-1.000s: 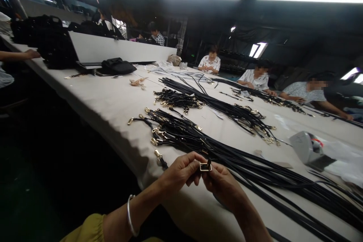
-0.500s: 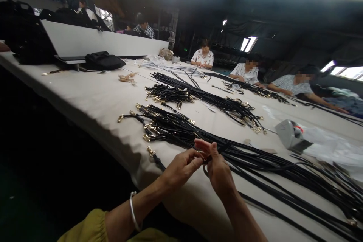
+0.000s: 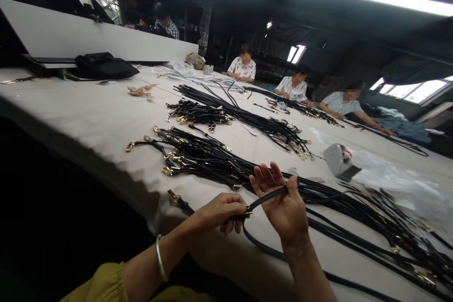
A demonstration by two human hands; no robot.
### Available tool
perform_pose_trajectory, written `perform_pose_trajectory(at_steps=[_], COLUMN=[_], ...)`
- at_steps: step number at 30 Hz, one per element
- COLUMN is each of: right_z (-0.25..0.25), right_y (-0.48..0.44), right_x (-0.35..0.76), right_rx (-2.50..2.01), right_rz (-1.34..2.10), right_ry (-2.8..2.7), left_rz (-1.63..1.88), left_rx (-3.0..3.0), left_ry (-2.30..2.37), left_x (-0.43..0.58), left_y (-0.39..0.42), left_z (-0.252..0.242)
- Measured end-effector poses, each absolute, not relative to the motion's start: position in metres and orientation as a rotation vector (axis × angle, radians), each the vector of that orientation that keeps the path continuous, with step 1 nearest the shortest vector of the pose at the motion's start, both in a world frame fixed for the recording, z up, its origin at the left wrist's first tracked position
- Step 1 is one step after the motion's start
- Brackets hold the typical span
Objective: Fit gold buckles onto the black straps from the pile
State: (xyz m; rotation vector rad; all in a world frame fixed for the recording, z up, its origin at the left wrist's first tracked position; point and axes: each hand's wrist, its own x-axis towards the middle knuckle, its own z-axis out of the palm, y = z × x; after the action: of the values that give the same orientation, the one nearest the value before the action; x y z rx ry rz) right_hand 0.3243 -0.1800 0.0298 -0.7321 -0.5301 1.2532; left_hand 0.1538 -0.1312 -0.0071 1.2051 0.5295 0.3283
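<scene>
My left hand (image 3: 230, 210) is closed on a thin black strap (image 3: 267, 198), gripping it right beside a small gold buckle (image 3: 248, 209). From the buckle the strap runs up across the palm of my right hand (image 3: 285, 203) to the base of the thumb. That hand is turned palm up, its fingers stretched and spread. A loop of the strap hangs below the buckle and trails right. Near my left wrist, a gold clasp (image 3: 173, 195) on a black strap end lies at the table edge.
Beyond my hands lies a bundle of black straps (image 3: 198, 153) with gold clasps. Further bundles (image 3: 198, 113) sit behind it. To the right are a grey-white device (image 3: 338, 160) and clear plastic (image 3: 392, 174). Several people sit across the pale table (image 3: 88, 118). A black bag (image 3: 106, 66) lies at left.
My hands have drawn apart. My right hand has opened out, fingers spread, and the strap now stretches visibly between the hands. The view has shifted to the right.
</scene>
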Motion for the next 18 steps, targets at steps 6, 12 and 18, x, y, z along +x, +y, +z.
perform_pose_trajectory(at_steps=[6, 12, 18], right_z=[0.01, 0.002, 0.003], right_y=[-0.206, -0.215, -0.211], right_x=[0.339, 0.325, 0.316], right_rx=[-1.042, -1.171, -1.176], right_rz=[1.289, 1.3, 1.304], right_ry=[-0.6, -0.545, -0.502], left_rz=[0.53, 0.613, 0.619], left_rx=[1.341, 1.701, 1.83], left_ry=[0.639, 0.76, 0.795], left_x=[0.156, 0.156, 0.156], left_y=[-0.13, -0.138, -0.138], left_z=[-0.011, -0.004, -0.007])
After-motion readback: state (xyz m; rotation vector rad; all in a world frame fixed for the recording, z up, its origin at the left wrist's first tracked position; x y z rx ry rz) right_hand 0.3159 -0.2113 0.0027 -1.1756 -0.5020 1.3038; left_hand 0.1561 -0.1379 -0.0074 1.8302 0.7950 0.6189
